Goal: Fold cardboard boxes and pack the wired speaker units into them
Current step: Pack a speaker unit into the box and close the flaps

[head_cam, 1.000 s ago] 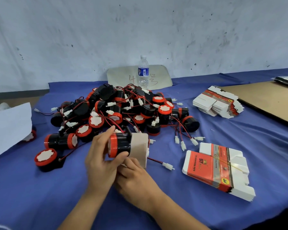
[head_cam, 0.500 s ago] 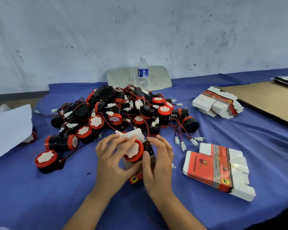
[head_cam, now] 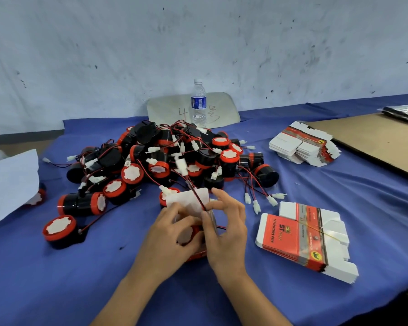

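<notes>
I am gripping the red-and-white cardboard box (head_cam: 186, 203) with both hands. My left hand (head_cam: 172, 234) is curling around its left side. My right hand (head_cam: 224, 231) is pinching its right edge, thumb inward and index finger raised. The round black-and-red speaker unit (head_cam: 190, 232) is sitting inside the box between my palms. Its red-and-black wire (head_cam: 198, 200) is trailing over the upright white flap.

The box (head_cam: 189, 203) stands upright at table centre, white flap raised. One speaker (head_cam: 185, 237), red-rimmed with a white face, sits inside it. Its red-black wire (head_cam: 196, 196) crosses the flap. The speaker pile (head_cam: 160, 165) lies at 11 o'clock of the box. Banded flat boxes (head_cam: 283, 236) lie at 3 o'clock, and a second stack (head_cam: 302, 147) at 1 o'clock.
</notes>
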A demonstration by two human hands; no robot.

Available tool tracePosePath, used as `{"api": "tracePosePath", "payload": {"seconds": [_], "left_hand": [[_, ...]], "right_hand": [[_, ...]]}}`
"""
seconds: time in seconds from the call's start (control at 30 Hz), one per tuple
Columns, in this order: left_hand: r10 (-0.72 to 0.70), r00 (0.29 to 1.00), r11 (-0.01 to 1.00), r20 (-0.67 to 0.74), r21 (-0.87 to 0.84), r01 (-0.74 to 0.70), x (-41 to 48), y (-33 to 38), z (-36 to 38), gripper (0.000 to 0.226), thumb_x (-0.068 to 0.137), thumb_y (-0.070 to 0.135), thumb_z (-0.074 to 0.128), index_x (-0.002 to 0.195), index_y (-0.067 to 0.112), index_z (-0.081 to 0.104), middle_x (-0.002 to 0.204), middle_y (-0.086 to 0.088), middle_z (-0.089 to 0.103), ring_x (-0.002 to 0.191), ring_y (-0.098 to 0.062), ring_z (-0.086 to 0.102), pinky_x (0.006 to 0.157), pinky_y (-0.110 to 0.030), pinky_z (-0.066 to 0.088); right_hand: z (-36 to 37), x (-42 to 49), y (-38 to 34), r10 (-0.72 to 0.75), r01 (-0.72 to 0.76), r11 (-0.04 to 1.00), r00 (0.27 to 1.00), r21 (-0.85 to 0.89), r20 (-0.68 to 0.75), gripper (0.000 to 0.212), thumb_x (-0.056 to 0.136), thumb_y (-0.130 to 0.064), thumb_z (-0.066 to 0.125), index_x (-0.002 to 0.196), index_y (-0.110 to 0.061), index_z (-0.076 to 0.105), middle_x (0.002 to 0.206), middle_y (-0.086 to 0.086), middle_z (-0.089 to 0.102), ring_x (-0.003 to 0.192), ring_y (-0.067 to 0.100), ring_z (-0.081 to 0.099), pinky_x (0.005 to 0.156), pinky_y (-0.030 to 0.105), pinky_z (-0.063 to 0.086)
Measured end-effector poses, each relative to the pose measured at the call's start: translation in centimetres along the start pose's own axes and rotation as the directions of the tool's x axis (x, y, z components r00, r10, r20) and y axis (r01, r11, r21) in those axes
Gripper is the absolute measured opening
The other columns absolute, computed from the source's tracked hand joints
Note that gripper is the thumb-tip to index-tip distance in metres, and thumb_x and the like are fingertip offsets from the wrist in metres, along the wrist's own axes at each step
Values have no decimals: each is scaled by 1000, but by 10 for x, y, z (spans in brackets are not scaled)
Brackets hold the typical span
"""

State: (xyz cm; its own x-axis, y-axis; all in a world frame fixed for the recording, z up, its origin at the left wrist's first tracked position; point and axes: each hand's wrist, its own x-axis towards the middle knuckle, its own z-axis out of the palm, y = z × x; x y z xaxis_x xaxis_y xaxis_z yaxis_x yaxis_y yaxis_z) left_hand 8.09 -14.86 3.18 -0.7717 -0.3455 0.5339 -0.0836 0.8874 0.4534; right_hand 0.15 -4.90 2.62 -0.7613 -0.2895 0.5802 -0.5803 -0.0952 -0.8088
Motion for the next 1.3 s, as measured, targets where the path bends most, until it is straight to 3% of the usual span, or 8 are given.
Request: {"api": "tracePosePath", "payload": {"seconds": [0.13, 0.23, 0.4, 0.53, 0.73, 0.9, 1.07, 1.3], "left_hand": [[-16, 997, 999, 80, 31, 14, -3, -2, -5, 49, 79, 59, 51, 122, 37, 59, 116, 23, 54, 107, 1, 51, 78, -24, 53], [-29, 993, 999, 118, 38, 24, -3, -2, -7, 48, 76, 63, 47, 118, 42, 57, 118, 29, 53, 106, 5, 51, 76, -22, 52], [-57, 994, 997, 88, 55, 53, 0, 1, -4, 30, 78, 51, 56, 95, 33, 72, 109, 27, 54, 94, 2, 53, 65, -21, 50], [-85, 989, 985, 121, 159, 66, 2, 2, -3, 42, 79, 67, 53, 92, 33, 75, 105, 23, 53, 92, 0, 49, 63, -31, 50], [-48, 976, 996, 211, 80, 32, 4, 0, -7, 69, 62, 82, 50, 107, 33, 68, 111, 27, 47, 104, 0, 47, 79, -25, 50], [26, 964, 999, 265, 35, -36, 5, -6, -10, 40, 75, 62, 65, 108, 39, 64, 112, 29, 46, 110, 2, 43, 81, -26, 49], [0, 980, 999, 198, 40, -8, 9, -3, 0, 56, 68, 74, 52, 89, 24, 66, 100, 26, 47, 100, 0, 42, 78, -27, 48], [6, 996, 1000, 91, 21, -8, 5, 3, 8, 36, 72, 51, 76, 88, 21, 63, 99, 13, 56, 92, -6, 47, 67, -32, 51]], "right_hand": [[2, 3, 9, -62, 48, 983, 995, -178, -77, 56, 85, 5, 63, 129, -29, 54, 95, -16, 60, 105, 6, 41, 94, 17, 36], [2, 5, 17, -211, 166, 925, 973, -341, -98, 24, 81, -1, 63, 99, -15, 71, 92, -8, 66, 102, 16, 48, 88, 35, 40], [4, 4, 14, -230, 196, 880, 973, -433, -28, 5, 80, -20, 66, 79, -16, 70, 102, -9, 66, 119, 16, 43, 94, 23, 24], [-2, 5, 7, -229, 177, 939, 961, -294, -152, 6, 78, -11, 69, 82, -16, 67, 99, -11, 60, 102, 7, 48, 94, 11, 30], [-14, 21, -16, 85, -35, 980, 965, 197, -249, 64, 87, -3, 65, 123, -51, 42, 76, -13, 61, 63, 6, 58, 62, 15, 47], [-33, 26, -16, -96, 97, 995, 993, 20, -69, 56, 88, -14, 61, 115, -61, 49, 77, -10, 59, 62, 20, 64, 58, 30, 53], [-41, 12, -7, -159, 156, 984, 987, 89, 32, 30, 94, -32, 56, 107, -57, 46, 82, -12, 65, 69, 8, 68, 62, 18, 53], [-42, 8, -1, -138, 148, 988, 971, -37, 195, 13, 97, -32, 45, 102, -44, 49, 88, -20, 62, 76, 3, 64, 66, 11, 47]]}}
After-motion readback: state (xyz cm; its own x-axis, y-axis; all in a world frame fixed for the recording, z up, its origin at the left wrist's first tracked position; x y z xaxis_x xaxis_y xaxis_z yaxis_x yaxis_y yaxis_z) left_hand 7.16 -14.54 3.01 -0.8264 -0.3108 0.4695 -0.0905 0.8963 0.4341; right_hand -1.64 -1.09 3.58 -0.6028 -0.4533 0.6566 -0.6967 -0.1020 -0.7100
